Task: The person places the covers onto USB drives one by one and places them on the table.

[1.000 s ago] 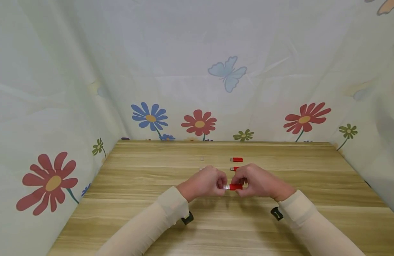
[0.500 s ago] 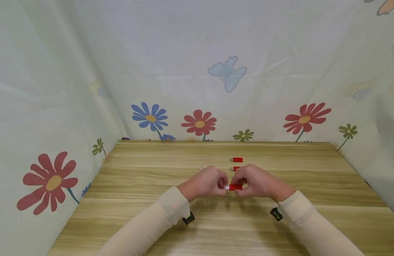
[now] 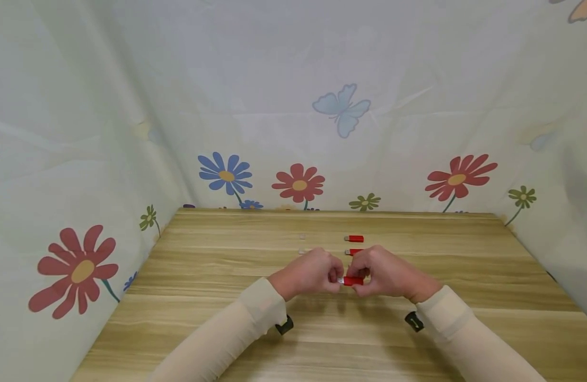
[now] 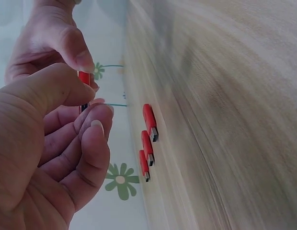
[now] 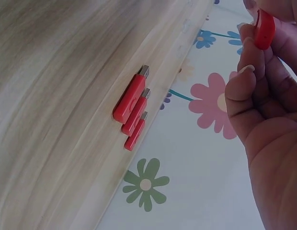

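A red USB flash drive (image 3: 353, 281) is held between both hands above the table. My right hand (image 3: 387, 271) pinches its red body between thumb and fingers. At its left end my left hand (image 3: 308, 273) pinches the pale connector end, where a small clear cap seems to sit; the fingertips hide most of it. In the left wrist view, the left thumb and index finger press around the dark end of the drive. Three more red flash drives (image 4: 151, 122) lie in a row on the table, metal connectors bare.
Small clear caps (image 3: 301, 251) lie on the wooden table (image 3: 226, 254), left of the loose drives. A flower-printed cloth (image 3: 255, 122) hangs behind the table and along its sides. Dark wrist straps (image 3: 414, 321) show under the sleeves.
My left fingertips have moved slightly right, closer to the right hand, and less of the pale connector end shows. The right hand keeps its grip. The head view has shifted slightly.
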The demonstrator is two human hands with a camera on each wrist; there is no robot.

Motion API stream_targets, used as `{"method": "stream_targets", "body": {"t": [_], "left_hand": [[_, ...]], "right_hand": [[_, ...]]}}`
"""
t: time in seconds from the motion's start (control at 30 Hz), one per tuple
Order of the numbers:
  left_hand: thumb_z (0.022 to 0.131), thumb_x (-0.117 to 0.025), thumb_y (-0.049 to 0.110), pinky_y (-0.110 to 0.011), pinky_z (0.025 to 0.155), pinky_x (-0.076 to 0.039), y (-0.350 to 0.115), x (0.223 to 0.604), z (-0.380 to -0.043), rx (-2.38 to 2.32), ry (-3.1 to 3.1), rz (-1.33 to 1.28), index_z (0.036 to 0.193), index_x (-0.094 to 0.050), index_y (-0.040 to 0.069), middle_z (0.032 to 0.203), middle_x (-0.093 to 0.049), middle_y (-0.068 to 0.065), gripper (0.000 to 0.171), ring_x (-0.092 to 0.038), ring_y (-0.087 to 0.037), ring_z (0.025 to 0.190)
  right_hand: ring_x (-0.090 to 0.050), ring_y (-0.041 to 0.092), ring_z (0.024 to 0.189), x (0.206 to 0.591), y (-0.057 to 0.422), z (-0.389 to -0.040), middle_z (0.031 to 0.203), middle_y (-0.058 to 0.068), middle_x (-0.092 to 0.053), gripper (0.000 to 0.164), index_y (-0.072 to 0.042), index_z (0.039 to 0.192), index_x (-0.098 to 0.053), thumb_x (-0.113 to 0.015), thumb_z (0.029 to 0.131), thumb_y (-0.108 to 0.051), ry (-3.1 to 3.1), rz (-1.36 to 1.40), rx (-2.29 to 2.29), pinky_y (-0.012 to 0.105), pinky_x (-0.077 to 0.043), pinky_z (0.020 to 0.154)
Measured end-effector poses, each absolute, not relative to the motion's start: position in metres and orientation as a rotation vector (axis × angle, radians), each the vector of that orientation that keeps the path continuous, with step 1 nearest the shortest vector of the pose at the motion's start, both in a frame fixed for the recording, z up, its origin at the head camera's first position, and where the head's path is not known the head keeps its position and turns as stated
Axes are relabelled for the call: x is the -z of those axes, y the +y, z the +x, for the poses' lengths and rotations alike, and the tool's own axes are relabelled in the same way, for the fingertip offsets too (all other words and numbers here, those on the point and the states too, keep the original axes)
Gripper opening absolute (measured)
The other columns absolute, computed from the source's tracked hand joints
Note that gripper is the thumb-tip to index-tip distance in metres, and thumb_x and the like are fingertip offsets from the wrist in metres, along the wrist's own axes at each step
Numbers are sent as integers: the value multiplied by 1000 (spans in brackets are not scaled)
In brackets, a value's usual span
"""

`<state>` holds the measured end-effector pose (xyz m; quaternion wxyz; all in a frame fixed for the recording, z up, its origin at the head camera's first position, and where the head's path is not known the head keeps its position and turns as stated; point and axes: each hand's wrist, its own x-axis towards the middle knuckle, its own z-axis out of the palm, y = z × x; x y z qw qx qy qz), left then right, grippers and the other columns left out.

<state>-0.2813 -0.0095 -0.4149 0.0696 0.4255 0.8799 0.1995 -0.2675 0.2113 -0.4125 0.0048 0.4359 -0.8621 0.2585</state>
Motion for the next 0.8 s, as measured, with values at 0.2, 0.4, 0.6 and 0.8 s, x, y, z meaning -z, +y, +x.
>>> {"method": "stream_targets", "body": {"t": [0.2, 0.4, 0.6, 0.8], "left_hand": [[89, -77, 14, -9, 61, -46, -8, 414, -280, -586, 2642, 1292, 86, -74, 13, 72, -65, 11, 4, -53, 1, 61], [89, -76, 15, -11, 57, -44, -9, 418, -281, -622, 2633, 1277, 87, -74, 13, 70, -65, 11, 3, -52, 1, 58], [90, -76, 16, -12, 59, -46, -9, 421, -284, -635, 2635, 1246, 92, -75, 12, 74, -67, 10, 4, -55, 0, 61], [91, -75, 18, -13, 60, -45, -5, 429, -287, -591, 2656, 1264, 92, -75, 13, 72, -64, 11, 5, -54, -2, 61]], "right_hand": [[-62, 4, 69, 414, 211, -267, 80, -11, -70, 13, -19, 87, -80, -82, 80, -8, -2755, 1333, -831, 27, -60, 65], [-62, 4, 69, 417, 211, -268, 79, -11, -69, 12, -18, 85, -78, -80, 80, -8, -2723, 1346, -807, 26, -59, 64], [-64, 12, 69, 417, 211, -270, 80, -9, -69, 10, -18, 86, -77, -80, 81, -9, -2734, 1331, -786, 27, -58, 64], [-63, 7, 70, 419, 214, -273, 82, -9, -71, 11, -17, 88, -78, -81, 81, -10, -2804, 1290, -780, 25, -58, 66]]}}
